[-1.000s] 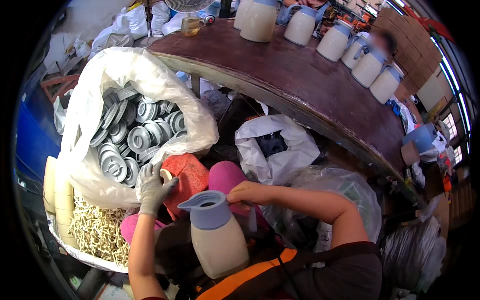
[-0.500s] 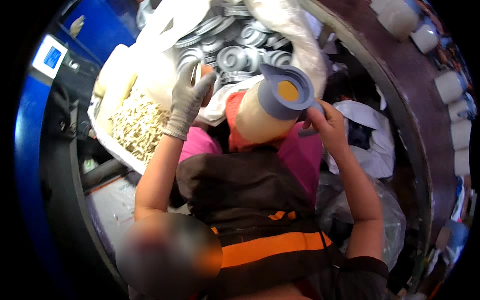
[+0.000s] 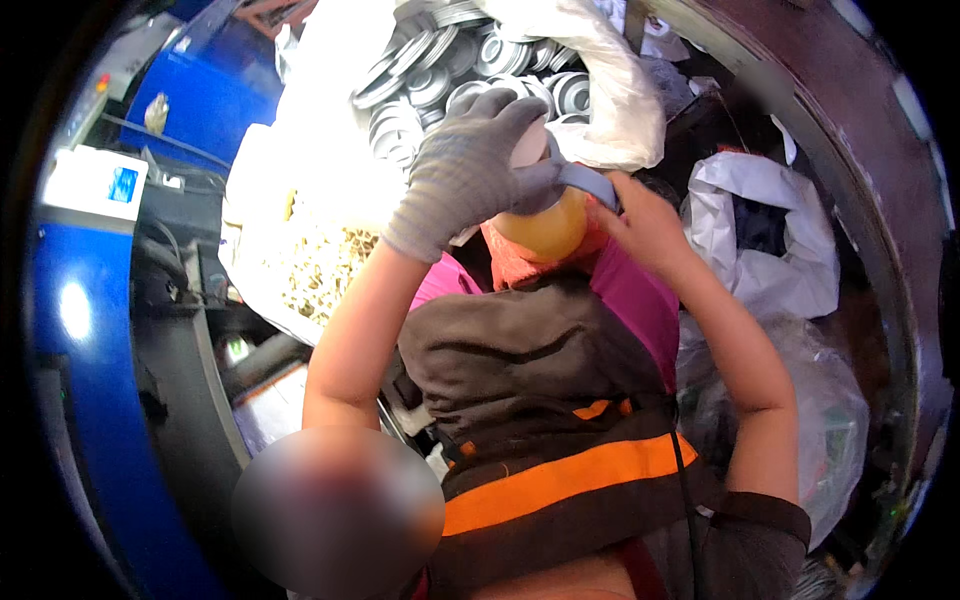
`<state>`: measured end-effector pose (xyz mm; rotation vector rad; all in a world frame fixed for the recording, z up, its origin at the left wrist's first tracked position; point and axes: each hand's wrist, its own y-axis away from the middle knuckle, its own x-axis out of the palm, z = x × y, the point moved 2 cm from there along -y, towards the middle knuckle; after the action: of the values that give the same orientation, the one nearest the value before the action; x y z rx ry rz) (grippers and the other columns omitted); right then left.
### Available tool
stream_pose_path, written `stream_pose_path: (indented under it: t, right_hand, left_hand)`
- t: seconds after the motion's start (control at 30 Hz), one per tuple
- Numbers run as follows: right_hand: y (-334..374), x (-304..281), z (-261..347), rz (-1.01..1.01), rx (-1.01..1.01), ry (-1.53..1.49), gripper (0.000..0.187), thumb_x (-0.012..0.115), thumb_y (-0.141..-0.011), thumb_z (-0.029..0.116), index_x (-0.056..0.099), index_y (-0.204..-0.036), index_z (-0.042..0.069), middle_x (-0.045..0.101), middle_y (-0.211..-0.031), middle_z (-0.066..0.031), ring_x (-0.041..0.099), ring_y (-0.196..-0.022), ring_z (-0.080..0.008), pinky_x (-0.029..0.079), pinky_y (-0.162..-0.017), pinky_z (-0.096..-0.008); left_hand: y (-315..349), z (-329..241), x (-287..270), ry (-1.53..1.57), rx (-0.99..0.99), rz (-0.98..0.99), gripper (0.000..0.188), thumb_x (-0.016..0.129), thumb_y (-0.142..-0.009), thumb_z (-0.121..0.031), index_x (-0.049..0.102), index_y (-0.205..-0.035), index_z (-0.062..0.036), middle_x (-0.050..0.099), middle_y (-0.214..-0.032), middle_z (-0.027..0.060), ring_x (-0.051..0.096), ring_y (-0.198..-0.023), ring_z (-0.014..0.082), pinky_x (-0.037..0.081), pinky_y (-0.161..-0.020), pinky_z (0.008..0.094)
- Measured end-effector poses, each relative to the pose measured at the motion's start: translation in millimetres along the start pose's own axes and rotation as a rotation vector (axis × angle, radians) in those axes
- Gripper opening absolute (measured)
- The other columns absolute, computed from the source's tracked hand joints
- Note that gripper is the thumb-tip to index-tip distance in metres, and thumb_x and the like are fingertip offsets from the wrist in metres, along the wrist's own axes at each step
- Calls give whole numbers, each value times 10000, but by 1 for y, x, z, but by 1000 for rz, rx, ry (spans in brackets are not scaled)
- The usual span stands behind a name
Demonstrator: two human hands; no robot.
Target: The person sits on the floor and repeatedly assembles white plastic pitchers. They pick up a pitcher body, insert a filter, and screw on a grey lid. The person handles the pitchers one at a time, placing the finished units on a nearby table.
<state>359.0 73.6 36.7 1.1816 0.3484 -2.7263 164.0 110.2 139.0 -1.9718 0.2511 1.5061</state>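
Note:
In front of my lap, over a red cloth (image 3: pixel 515 262), I have a pitcher with a pale, yellowish body (image 3: pixel 545 232) and a grey collar and handle (image 3: pixel 588 184). My left hand (image 3: pixel 465 165), in a grey knitted glove, is closed over its top and hides most of it. A pale surface (image 3: pixel 529 146) shows under the gloved fingertips; I cannot make out what part it is. My bare right hand (image 3: pixel 643 222) grips the grey handle from the right side. The pitcher's spout and opening are hidden.
Ahead, a big white sack holds many round grey lids (image 3: pixel 428 86). Left of my lap lie small pale pieces (image 3: pixel 325 268) in a white sack. To the right are an open white bag (image 3: pixel 765 210), a clear plastic bag (image 3: pixel 815 400) and a curved dark ledge (image 3: pixel 850 130). Blue machinery (image 3: pixel 90 330) stands left.
My left hand has come right from beside the lids and closed over the pitcher. The pitcher has turned, so its opening no longer shows. My right hand keeps its handle.

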Motion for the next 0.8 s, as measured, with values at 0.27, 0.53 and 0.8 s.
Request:
stream_pose_path:
  t: [0.27,0.53,0.8]
  right_hand:
    - [4,8,-3,35,158,64,360,527,-899,300,441,-1114,24,585,-1039,-265,577,-956,-408,472,-764,-491]
    - [16,16,-35,-124,78,125,401,496,-912,346,434,-1138,21,601,-969,-273,581,-899,-440,467,-762,-502]
    - [7,24,-19,-57,-5,95,345,506,-904,331,468,-1087,42,617,-900,-244,599,-857,-412,469,-731,-494]
  left_hand:
    - [-34,12,-38,29,167,-40,424,658,-712,-415,602,-993,-101,608,-1030,142,583,-959,329,474,-829,410]
    - [-57,4,-39,-149,342,42,465,653,-723,-415,578,-1030,-74,605,-1031,159,576,-956,333,458,-831,419]
    - [-11,-5,17,-83,120,-8,516,660,-746,-390,566,-1121,-48,587,-1068,183,554,-999,334,435,-866,430]
